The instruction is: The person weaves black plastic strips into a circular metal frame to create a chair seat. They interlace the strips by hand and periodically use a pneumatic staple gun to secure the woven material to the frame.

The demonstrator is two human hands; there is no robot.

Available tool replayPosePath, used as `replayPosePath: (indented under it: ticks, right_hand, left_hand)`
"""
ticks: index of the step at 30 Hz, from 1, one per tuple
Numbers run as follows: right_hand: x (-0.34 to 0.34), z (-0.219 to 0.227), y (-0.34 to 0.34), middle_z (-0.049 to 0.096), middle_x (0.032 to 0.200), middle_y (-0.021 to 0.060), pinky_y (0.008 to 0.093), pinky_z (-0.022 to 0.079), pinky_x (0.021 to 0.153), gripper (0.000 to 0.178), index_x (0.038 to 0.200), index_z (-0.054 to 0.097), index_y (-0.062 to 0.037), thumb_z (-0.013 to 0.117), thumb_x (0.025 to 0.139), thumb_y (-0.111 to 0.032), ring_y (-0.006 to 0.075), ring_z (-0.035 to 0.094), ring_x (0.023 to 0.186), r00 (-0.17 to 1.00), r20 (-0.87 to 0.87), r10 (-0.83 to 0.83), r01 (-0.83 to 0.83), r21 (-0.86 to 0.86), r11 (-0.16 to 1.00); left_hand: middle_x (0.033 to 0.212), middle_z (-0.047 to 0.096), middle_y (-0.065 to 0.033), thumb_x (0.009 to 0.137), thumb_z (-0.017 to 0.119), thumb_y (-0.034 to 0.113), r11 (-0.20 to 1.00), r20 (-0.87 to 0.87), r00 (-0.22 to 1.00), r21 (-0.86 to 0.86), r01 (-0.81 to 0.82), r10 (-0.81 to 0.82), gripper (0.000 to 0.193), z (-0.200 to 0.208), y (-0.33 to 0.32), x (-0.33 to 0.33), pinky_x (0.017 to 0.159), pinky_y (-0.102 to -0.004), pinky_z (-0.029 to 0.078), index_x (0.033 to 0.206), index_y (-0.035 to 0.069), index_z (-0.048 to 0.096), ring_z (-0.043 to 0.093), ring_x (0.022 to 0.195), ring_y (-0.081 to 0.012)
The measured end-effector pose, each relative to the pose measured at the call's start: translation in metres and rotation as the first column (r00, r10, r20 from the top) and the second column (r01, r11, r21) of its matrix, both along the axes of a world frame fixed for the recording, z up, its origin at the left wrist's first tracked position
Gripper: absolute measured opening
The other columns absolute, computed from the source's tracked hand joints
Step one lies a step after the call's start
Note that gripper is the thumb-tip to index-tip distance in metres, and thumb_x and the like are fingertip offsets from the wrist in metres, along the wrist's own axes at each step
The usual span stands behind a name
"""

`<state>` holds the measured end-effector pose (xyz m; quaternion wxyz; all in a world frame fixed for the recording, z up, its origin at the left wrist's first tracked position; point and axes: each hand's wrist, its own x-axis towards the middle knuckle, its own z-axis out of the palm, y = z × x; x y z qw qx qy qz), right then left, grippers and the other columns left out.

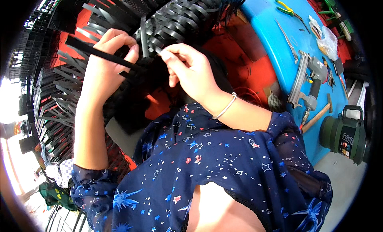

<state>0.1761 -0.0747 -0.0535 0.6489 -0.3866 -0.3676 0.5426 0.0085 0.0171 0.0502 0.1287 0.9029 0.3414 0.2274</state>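
Note:
A piece of black weaving, made of flat glossy strips, fills the top middle, with many loose strip ends fanning out to its left. At its near edge, my left hand is closed, thumb and fingers curled, with a long flat black strip running across it. My right hand, wearing a thin bangle, pinches the pale tip of a strip at the weaving's lower edge. Just between the hands a short strip stands out from the weave. My fingers partly hide what they grip.
On the right, a blue table carries yellow-and-green pliers, scissors, an air stapler, a wooden-handled hammer and a plastic bag. A green drum-shaped device stands beside it. More black strips hang at far left.

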Motion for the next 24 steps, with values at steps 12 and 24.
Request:
replayPosePath:
  ticks: [12,24]
  right_hand:
    - [-0.007,0.001,0.009,0.061,0.066,-0.0005,0.0223,0.041,0.043,0.019,0.096,0.069,0.0009,0.07,0.101,-0.018,0.0051,0.052,0.046,0.998,-0.021,-0.059,0.059,-0.015,0.998]
    - [-0.012,-0.004,0.01,0.062,0.077,-0.0006,0.0202,0.044,0.049,0.016,0.106,0.067,0.0001,0.068,0.103,-0.015,0.0047,0.054,0.055,0.995,-0.092,-0.031,0.036,0.049,0.998]
  left_hand:
    - [0.143,0.06,-0.0137,0.102,0.062,0.012,0.994,-0.047,0.997,-0.085,-0.073,0.069,0.023,-0.011,-0.008,0.004,0.108,-0.0356,0.044,0.112,-0.005,0.074,0.058,0.129,-0.027]
    - [0.142,0.062,-0.0126,0.096,0.07,0.014,0.883,0.212,0.951,-0.457,-0.107,0.225,0.025,-0.016,0.003,0.004,0.106,-0.0335,0.045,0.113,-0.004,0.076,0.059,0.127,-0.0212]
